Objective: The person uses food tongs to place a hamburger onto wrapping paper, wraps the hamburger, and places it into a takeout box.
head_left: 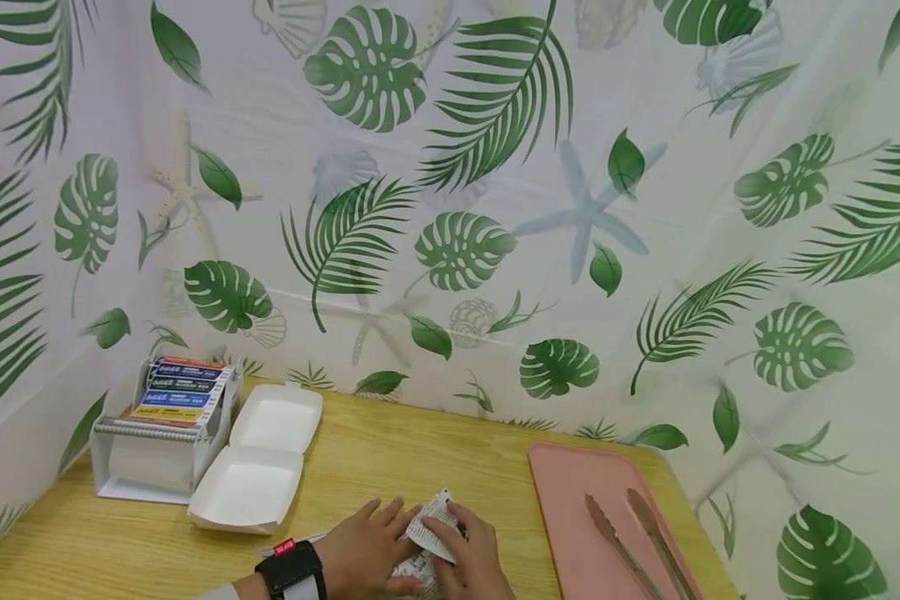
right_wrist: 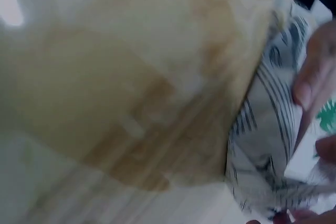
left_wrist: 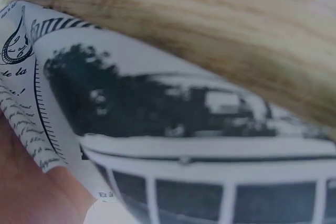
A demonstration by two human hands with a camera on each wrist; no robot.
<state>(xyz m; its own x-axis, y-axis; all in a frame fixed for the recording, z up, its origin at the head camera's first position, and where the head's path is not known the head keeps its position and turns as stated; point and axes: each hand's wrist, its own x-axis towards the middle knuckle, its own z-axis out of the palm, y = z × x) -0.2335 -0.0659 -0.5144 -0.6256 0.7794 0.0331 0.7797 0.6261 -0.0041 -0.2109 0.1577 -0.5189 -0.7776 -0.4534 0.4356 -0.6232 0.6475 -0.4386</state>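
Nearest the viewer, at the lower edge of the head view, a left hand (head_left: 371, 542) lies palm-down with fingers straight and spread across newsprint-patterned wrapping paper (head_left: 438, 527); a black wrist strap (head_left: 292, 575) with a red tag encircles the wrist above it. The right hand (head_left: 476, 550), opposite, pinches a raised flap of the same sheet between bent fingers and thumb.

Governing relation: the paper lies on the bench (head_left: 405, 442) between the two hands, to the right of the left and to the left of the right, and touches both, so neither hand is nearer. The flap's long axis slants away from the person and toward the right, its tip beside the right fingertips. The long axis of the whole sheet cannot be told, since the hands cover much of it. The left wrist view shows the print curving in a rounded fold; whether anything lies inside is hidden.

Farther right, well apart from the paper, a pink tray (head_left: 562, 508) carries a pair of tongs (head_left: 651, 525), tips directed away from the person. Farther left, a white clamshell box (head_left: 247, 492) stands with its lid folded back, just beside a white roll dispenser (head_left: 102, 467) topped with coloured printed labels. Behind everything hangs a leaf-and-starfish-print curtain (head_left: 487, 317).
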